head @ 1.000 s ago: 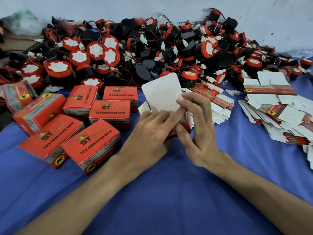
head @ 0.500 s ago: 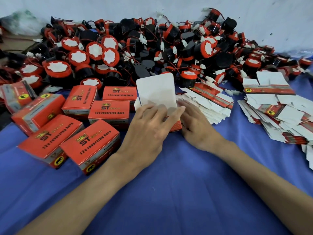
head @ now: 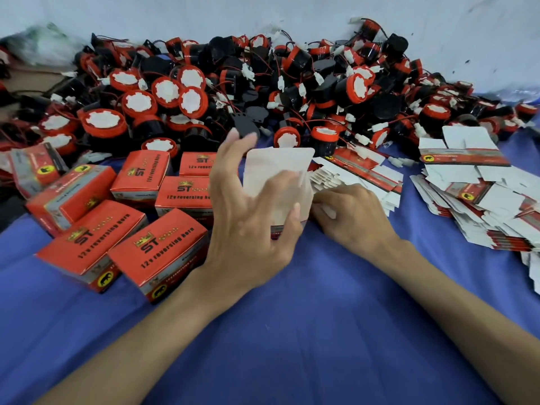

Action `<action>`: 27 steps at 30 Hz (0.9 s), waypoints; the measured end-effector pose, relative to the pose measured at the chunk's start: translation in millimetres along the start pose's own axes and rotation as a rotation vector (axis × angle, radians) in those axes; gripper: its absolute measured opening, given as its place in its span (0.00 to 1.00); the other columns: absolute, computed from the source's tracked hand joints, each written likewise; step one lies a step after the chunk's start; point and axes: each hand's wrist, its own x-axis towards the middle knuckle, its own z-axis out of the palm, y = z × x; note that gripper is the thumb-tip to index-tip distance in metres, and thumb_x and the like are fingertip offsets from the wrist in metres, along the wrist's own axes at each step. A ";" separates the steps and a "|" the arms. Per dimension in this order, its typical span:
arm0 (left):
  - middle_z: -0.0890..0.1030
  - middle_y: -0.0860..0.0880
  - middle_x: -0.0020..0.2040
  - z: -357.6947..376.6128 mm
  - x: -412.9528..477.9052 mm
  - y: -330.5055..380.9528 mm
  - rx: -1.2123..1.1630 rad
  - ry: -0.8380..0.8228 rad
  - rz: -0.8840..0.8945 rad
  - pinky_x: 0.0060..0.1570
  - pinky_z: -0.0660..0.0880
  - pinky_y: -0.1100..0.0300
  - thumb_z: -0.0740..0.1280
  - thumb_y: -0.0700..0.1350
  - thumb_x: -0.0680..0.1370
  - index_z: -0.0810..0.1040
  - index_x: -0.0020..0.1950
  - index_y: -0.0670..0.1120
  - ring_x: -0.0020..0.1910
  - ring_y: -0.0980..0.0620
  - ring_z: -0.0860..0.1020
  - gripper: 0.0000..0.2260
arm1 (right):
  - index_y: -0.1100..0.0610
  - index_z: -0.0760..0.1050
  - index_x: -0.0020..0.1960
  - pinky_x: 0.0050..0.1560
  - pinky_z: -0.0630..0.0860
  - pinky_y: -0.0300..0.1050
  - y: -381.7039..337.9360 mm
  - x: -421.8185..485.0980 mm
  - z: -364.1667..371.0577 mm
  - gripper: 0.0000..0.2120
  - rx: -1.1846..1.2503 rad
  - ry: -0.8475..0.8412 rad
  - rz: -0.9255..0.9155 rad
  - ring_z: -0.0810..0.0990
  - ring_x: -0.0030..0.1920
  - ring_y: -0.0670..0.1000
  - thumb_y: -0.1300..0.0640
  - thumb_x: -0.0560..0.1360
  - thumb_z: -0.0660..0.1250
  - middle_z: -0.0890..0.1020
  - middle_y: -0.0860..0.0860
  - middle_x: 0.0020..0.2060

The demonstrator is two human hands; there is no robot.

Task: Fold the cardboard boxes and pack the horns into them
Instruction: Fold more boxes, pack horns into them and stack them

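A half-folded box (head: 277, 185) is steadied by the spread-fingered left hand (head: 248, 217); its side is pinched by the right hand (head: 350, 217).

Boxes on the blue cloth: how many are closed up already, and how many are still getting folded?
Closed red boxes: 7
Box being folded, between the left hand and the right hand: 1
Total: 8 boxes
The flat, unfolded cards are not counted.
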 end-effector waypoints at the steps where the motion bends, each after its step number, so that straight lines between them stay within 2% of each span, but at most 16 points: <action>1: 0.60 0.36 0.70 0.6 -0.4 -1.3 -0.034 -0.056 -0.098 0.73 0.57 0.49 0.67 0.44 0.74 0.77 0.58 0.41 0.73 0.37 0.58 0.14 | 0.59 0.84 0.42 0.37 0.67 0.44 -0.8 -0.3 1.0 0.11 0.012 0.027 0.023 0.80 0.36 0.62 0.55 0.72 0.63 0.83 0.55 0.34; 3: 0.61 0.38 0.72 0.4 -0.6 -3.7 -0.117 -0.171 -0.302 0.70 0.57 0.67 0.66 0.44 0.75 0.75 0.61 0.41 0.73 0.45 0.61 0.16 | 0.59 0.83 0.47 0.39 0.72 0.46 -3.0 -0.5 3.9 0.11 0.067 0.066 0.078 0.81 0.40 0.62 0.56 0.73 0.64 0.85 0.54 0.39; 5: 0.68 0.43 0.67 0.3 0.3 -5.5 -0.164 -0.208 -0.374 0.61 0.57 0.79 0.65 0.42 0.74 0.73 0.62 0.41 0.66 0.53 0.67 0.17 | 0.60 0.81 0.53 0.44 0.77 0.52 -2.9 4.3 3.9 0.11 0.132 0.111 0.116 0.81 0.45 0.61 0.58 0.74 0.66 0.84 0.56 0.46; 8: 0.72 0.51 0.60 1.0 1.1 -6.7 -0.205 -0.216 -0.386 0.57 0.59 0.79 0.68 0.38 0.72 0.71 0.64 0.42 0.58 0.59 0.69 0.21 | 0.63 0.76 0.60 0.56 0.72 0.52 11.0 31.2 7.1 0.16 0.103 0.183 0.128 0.77 0.56 0.60 0.61 0.73 0.67 0.79 0.59 0.56; 11: 0.71 0.53 0.59 2.9 0.0 -6.6 -0.211 -0.204 -0.388 0.56 0.61 0.79 0.72 0.37 0.70 0.70 0.64 0.43 0.56 0.63 0.67 0.24 | 0.62 0.63 0.73 0.69 0.64 0.52 31.3 75.2 15.3 0.31 0.133 0.042 0.380 0.64 0.69 0.60 0.54 0.74 0.69 0.67 0.60 0.69; 13: 0.71 0.53 0.59 3.4 -0.6 -6.5 -0.199 -0.188 -0.382 0.56 0.61 0.78 0.73 0.37 0.69 0.70 0.64 0.43 0.55 0.64 0.67 0.25 | 0.60 0.58 0.75 0.70 0.62 0.53 41.1 99.2 24.7 0.34 0.178 -0.062 0.523 0.61 0.72 0.59 0.50 0.75 0.69 0.62 0.58 0.73; 17: 0.70 0.55 0.58 4.3 -0.8 -5.2 -0.192 -0.175 -0.403 0.56 0.61 0.79 0.75 0.39 0.69 0.69 0.64 0.43 0.56 0.65 0.66 0.26 | 0.59 0.69 0.69 0.66 0.67 0.48 52.0 116.4 35.8 0.31 0.244 -0.017 0.554 0.68 0.66 0.58 0.48 0.71 0.74 0.66 0.57 0.67; 20: 0.69 0.54 0.58 5.2 -1.2 -5.8 -0.187 -0.174 -0.393 0.56 0.61 0.78 0.74 0.39 0.69 0.69 0.64 0.43 0.56 0.64 0.66 0.26 | 0.56 0.72 0.65 0.58 0.66 0.43 60.6 110.7 32.7 0.31 0.261 -0.063 0.566 0.70 0.62 0.57 0.46 0.66 0.76 0.69 0.59 0.63; 22: 0.69 0.54 0.58 5.9 -1.2 -7.0 -0.181 -0.173 -0.381 0.56 0.62 0.77 0.74 0.39 0.70 0.69 0.64 0.42 0.56 0.63 0.66 0.25 | 0.58 0.74 0.62 0.52 0.66 0.41 64.4 104.7 26.2 0.31 0.234 -0.095 0.530 0.72 0.57 0.56 0.44 0.64 0.76 0.72 0.58 0.60; 24: 0.69 0.53 0.58 6.6 -1.3 -8.0 -0.174 -0.171 -0.370 0.57 0.61 0.77 0.74 0.39 0.70 0.69 0.63 0.41 0.56 0.62 0.66 0.25 | 0.59 0.75 0.56 0.46 0.68 0.39 63.7 97.9 17.3 0.31 0.222 -0.075 0.495 0.73 0.48 0.51 0.40 0.61 0.74 0.75 0.54 0.50; 27: 0.69 0.53 0.57 7.0 -2.3 -7.8 -0.174 -0.169 -0.358 0.57 0.61 0.78 0.73 0.39 0.70 0.69 0.63 0.41 0.55 0.62 0.66 0.24 | 0.53 0.72 0.43 0.32 0.66 0.28 55.6 85.4 3.1 0.21 0.296 -0.020 0.496 0.72 0.36 0.40 0.40 0.63 0.77 0.75 0.46 0.38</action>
